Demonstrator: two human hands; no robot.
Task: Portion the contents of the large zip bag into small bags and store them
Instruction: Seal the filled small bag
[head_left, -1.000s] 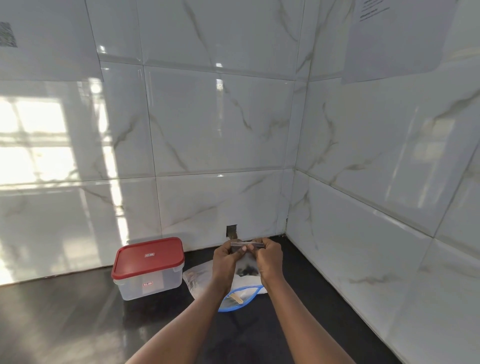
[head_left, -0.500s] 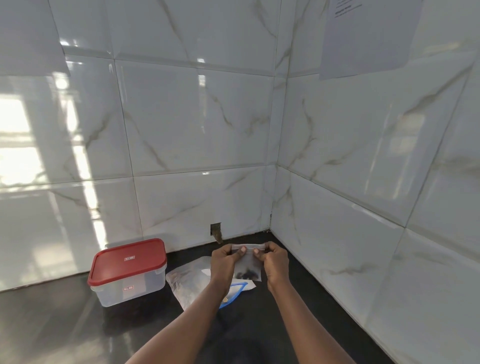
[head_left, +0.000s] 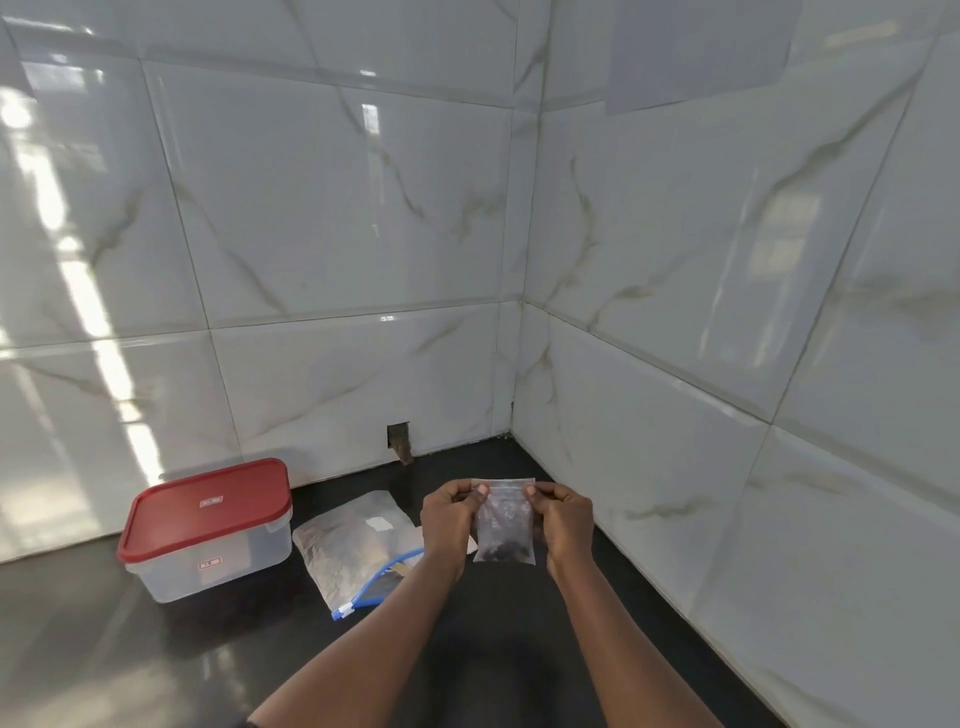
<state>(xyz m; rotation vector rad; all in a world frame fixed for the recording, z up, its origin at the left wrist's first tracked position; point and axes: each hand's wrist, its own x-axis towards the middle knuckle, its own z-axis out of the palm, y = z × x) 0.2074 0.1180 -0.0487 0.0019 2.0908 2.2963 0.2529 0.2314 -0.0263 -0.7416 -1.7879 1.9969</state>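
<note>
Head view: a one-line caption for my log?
The left hand and right hand pinch the top of a small bag with dark contents, near the large zip bag and red-lidded container.

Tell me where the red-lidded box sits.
Head view, lower left: the box stands on the dark counter by the tiled wall, just left of the large zip bag.

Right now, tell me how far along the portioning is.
Done: one small bag holds a dark portion. In hand: the left hand and right hand pinch its top edge, apparently sealing it. Left: it is not yet stored, the container has its red lid on, and the large zip bag seems to hold more.
</note>
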